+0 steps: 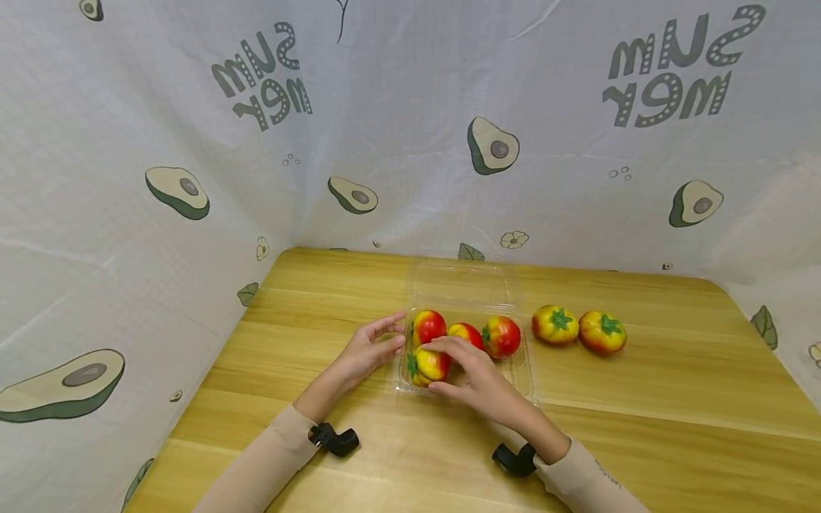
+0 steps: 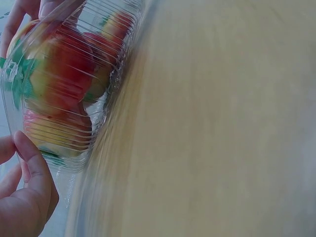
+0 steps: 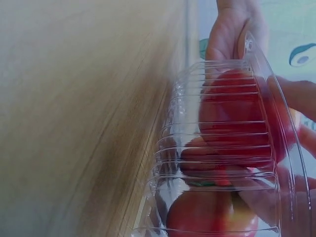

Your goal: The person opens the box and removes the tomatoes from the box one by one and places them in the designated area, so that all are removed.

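Observation:
A clear plastic box [image 1: 522, 374] stands on the table with its lid [image 1: 465, 283] folded back. Inside are several red-and-yellow persimmons with green leafy tops, among them one at the right [image 1: 502, 337] and one at the back left [image 1: 429, 327]. My right hand [image 1: 482, 381] grips a persimmon [image 1: 432, 363] at the front left of the box, fingers over its top and thumb at its near side. At the box's left rim, my left hand [image 1: 359, 354] rests with thumb and fingers apart. In the left wrist view, a fingertip touches the clear rim.
Two more persimmons lie on the wooden table [image 1: 673, 399] right of the box, one nearer [image 1: 555, 325] and one farther right [image 1: 603, 333]. A white curtain [image 1: 410, 128] with avocado prints hangs behind the table and at its sides.

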Motion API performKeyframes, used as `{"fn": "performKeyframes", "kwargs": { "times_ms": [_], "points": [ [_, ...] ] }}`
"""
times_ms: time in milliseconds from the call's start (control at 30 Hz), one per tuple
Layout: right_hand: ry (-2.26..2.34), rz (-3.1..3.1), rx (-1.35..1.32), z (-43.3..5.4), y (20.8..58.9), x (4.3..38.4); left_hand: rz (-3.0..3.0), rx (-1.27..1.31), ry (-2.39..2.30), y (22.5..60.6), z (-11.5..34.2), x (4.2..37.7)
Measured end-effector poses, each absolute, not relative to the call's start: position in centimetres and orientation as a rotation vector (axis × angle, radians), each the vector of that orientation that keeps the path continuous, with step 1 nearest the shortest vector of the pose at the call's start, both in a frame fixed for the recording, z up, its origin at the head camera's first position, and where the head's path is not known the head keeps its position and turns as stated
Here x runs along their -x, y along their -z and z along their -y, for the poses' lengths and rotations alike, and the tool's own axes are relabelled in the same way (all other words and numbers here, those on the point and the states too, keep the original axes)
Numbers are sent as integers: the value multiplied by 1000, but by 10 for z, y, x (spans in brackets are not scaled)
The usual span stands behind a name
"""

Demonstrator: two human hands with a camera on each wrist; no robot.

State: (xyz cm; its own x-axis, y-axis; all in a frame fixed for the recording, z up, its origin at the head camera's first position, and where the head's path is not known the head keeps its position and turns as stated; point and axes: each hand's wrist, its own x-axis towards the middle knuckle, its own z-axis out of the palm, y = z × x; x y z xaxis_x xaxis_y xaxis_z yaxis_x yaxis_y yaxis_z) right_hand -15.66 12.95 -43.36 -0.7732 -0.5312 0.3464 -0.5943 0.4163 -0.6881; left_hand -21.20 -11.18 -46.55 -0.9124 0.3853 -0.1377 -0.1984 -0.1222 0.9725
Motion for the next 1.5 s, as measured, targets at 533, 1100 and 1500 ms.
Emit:
{"fn": "performKeyframes", "kwargs": {
  "times_ms": [533,1100,1500],
  "points": [
    [-1331,2556,-1000,-131,433,156,-1763,-202,-2096,464,110,214],
    [-1399,2549,-950,-137,428,151,-1766,-196,-2099,464,111,213],
    [-1564,2484,-940,-144,429,150,-1773,-202,-2093,464,112,211]
  ]
}}
